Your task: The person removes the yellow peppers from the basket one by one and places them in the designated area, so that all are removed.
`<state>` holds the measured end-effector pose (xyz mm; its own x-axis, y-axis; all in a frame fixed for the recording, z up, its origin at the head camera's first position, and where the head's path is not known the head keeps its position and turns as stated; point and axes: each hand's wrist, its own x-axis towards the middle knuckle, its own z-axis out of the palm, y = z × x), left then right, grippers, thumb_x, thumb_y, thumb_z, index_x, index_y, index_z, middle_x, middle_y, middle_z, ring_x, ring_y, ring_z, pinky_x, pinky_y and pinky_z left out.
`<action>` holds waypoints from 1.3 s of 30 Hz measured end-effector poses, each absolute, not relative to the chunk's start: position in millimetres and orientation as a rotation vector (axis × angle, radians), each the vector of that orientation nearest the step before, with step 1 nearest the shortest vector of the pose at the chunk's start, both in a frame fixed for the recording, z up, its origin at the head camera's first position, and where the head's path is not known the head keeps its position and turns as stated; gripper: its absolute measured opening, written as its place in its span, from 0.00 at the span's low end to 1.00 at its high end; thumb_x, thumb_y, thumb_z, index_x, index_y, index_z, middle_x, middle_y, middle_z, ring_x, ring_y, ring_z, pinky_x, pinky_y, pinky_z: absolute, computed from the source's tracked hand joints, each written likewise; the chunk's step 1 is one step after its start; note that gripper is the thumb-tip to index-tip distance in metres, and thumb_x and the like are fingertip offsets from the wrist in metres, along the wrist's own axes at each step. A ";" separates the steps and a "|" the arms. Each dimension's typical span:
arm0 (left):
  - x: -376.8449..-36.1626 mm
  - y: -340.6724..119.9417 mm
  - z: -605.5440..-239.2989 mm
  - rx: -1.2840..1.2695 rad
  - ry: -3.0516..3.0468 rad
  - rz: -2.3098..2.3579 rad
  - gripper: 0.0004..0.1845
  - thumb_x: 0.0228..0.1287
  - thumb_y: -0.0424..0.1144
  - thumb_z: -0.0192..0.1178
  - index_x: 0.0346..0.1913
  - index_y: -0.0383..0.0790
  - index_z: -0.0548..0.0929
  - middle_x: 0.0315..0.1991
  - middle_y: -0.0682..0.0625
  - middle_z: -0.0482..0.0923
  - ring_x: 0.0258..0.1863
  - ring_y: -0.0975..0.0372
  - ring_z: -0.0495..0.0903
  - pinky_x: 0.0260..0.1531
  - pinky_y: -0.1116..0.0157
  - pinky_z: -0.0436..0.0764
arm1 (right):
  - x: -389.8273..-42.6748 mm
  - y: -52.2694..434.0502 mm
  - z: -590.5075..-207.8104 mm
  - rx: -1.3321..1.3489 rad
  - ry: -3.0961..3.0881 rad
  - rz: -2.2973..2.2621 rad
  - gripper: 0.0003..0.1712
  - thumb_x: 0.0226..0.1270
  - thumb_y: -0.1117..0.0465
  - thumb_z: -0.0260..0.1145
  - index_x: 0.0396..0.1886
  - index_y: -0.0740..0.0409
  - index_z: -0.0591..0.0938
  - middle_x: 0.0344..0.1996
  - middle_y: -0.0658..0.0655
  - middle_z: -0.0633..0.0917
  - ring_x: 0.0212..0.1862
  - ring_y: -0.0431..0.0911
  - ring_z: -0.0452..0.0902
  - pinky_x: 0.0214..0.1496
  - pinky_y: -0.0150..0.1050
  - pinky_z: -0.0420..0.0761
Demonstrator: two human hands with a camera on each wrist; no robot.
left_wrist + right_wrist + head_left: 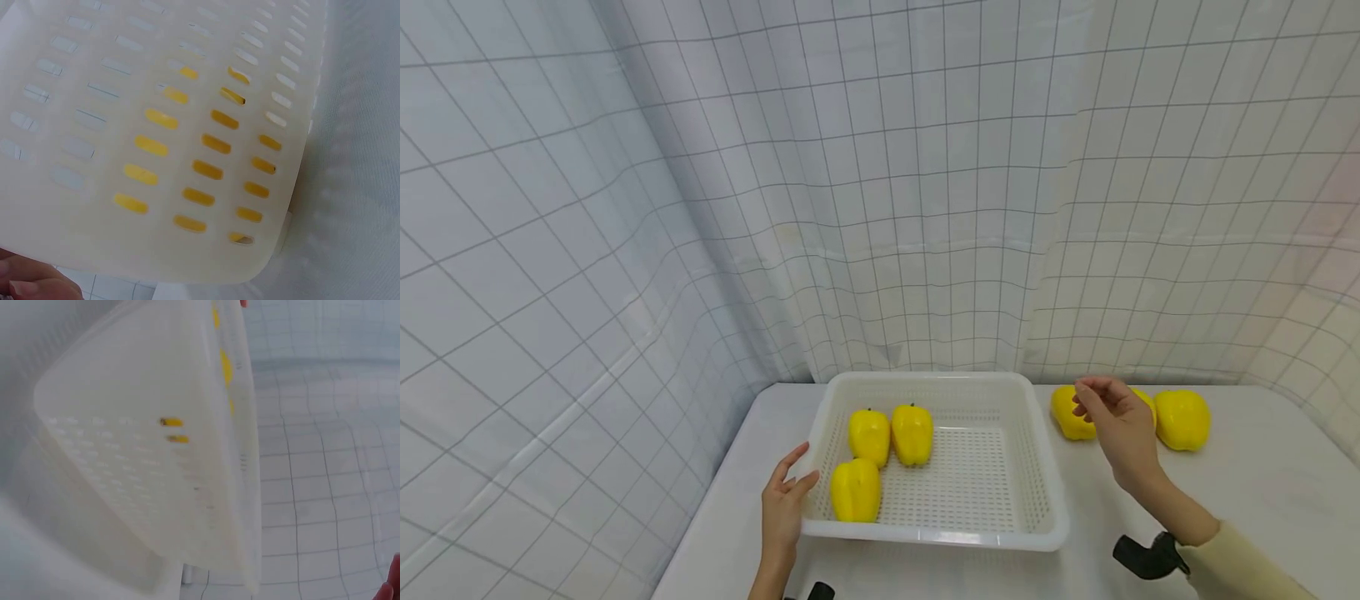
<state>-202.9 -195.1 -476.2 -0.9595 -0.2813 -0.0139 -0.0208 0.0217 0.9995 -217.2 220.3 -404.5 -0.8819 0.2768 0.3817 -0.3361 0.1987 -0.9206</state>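
Note:
A white perforated plastic basket point(940, 534) stands on the table, with three yellow bell peppers in its left half: a front one point(855, 492), a back one point(868, 435) and another point(913, 435) beside it. My left hand point(784, 508) rests at the basket's left rim, thumb and forefinger spread against it; the left wrist view shows yellow through the slots of the basket wall point(81, 206). To the right of the basket, my right hand point(1123, 429) hovers with loosely bent fingers, holding nothing. Around it lie yellow bell peppers: one left point(1070, 414), one right point(1182, 421), and one partly hidden behind the hand.
The white table point(1262, 500) extends right of the basket. A white curtain with a dark grid point(925, 208) hangs behind and along the left side. Black wrist mounts show on both arms, the right one point(1150, 557) below a cream sleeve point(1232, 567).

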 end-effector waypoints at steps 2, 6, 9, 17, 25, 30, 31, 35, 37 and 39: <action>-202.6 -194.9 -475.9 0.318 -2.101 -2.049 0.25 0.66 0.34 0.57 0.66 0.41 0.70 0.47 0.37 0.81 0.38 0.54 0.83 0.34 0.66 0.80 | -216.1 213.6 -401.6 0.148 -2.049 1.717 0.12 0.69 0.61 0.61 0.43 0.67 0.79 0.32 0.50 0.83 0.31 0.41 0.78 0.35 0.28 0.77; -202.2 -195.0 -475.4 0.318 -2.095 -2.048 0.25 0.66 0.34 0.57 0.65 0.42 0.71 0.46 0.37 0.81 0.37 0.54 0.83 0.34 0.66 0.80 | -214.4 201.4 -395.1 0.292 -2.125 1.716 0.13 0.68 0.62 0.61 0.45 0.68 0.80 0.34 0.54 0.84 0.32 0.45 0.80 0.36 0.32 0.80; -201.9 -194.9 -475.5 0.318 -2.096 -2.045 0.24 0.66 0.34 0.57 0.65 0.42 0.71 0.46 0.37 0.81 0.37 0.54 0.83 0.34 0.66 0.80 | -214.5 192.1 -389.6 0.337 -2.197 1.730 0.14 0.67 0.61 0.62 0.46 0.67 0.81 0.35 0.57 0.85 0.32 0.47 0.81 0.36 0.34 0.80; -202.0 -193.6 -476.1 0.337 -2.093 -2.039 0.24 0.66 0.34 0.57 0.65 0.42 0.71 0.49 0.37 0.80 0.38 0.54 0.83 0.34 0.66 0.81 | -223.0 171.1 -379.4 0.500 -2.324 1.785 0.13 0.67 0.60 0.63 0.45 0.65 0.82 0.36 0.61 0.85 0.33 0.50 0.82 0.39 0.40 0.81; -202.2 -193.7 -476.3 0.331 -2.098 -2.033 0.24 0.66 0.34 0.57 0.65 0.42 0.71 0.49 0.37 0.80 0.38 0.54 0.83 0.34 0.66 0.81 | -236.6 151.6 -376.1 0.532 -2.387 1.802 0.13 0.66 0.55 0.63 0.43 0.59 0.83 0.35 0.57 0.86 0.34 0.51 0.82 0.40 0.39 0.81; -202.5 -194.3 -477.2 0.330 -2.101 -2.035 0.24 0.66 0.34 0.56 0.66 0.42 0.71 0.50 0.37 0.79 0.39 0.54 0.83 0.35 0.66 0.81 | -246.7 138.9 -375.3 0.570 -2.441 1.823 0.14 0.66 0.53 0.63 0.44 0.57 0.83 0.36 0.55 0.86 0.37 0.53 0.81 0.42 0.41 0.80; -202.5 -194.3 -477.2 0.331 -2.102 -2.034 0.24 0.66 0.34 0.56 0.66 0.42 0.71 0.50 0.37 0.79 0.39 0.54 0.83 0.35 0.66 0.81 | -248.8 136.1 -375.5 0.582 -2.446 1.831 0.14 0.66 0.54 0.63 0.44 0.58 0.83 0.37 0.55 0.85 0.37 0.53 0.82 0.42 0.41 0.80; -202.2 -193.8 -476.4 0.333 -2.100 -2.031 0.24 0.66 0.34 0.56 0.65 0.42 0.71 0.49 0.37 0.80 0.39 0.53 0.83 0.35 0.65 0.81 | -256.7 125.8 -378.2 0.633 -2.463 1.834 0.13 0.67 0.56 0.63 0.44 0.60 0.83 0.38 0.55 0.85 0.36 0.49 0.82 0.43 0.41 0.80; -201.7 -193.4 -475.6 0.333 -2.100 -2.029 0.24 0.66 0.34 0.56 0.65 0.42 0.71 0.49 0.37 0.80 0.39 0.53 0.83 0.35 0.65 0.81 | -256.0 120.2 -375.1 0.650 -2.477 1.822 0.12 0.68 0.58 0.62 0.44 0.62 0.83 0.39 0.57 0.85 0.36 0.50 0.82 0.44 0.40 0.80; -201.4 -193.2 -475.0 0.329 -2.100 -2.028 0.24 0.66 0.34 0.56 0.65 0.41 0.71 0.49 0.37 0.80 0.39 0.53 0.83 0.35 0.65 0.81 | -252.6 114.8 -369.0 0.676 -2.497 1.800 0.12 0.68 0.61 0.61 0.43 0.65 0.83 0.39 0.59 0.85 0.37 0.51 0.82 0.44 0.40 0.80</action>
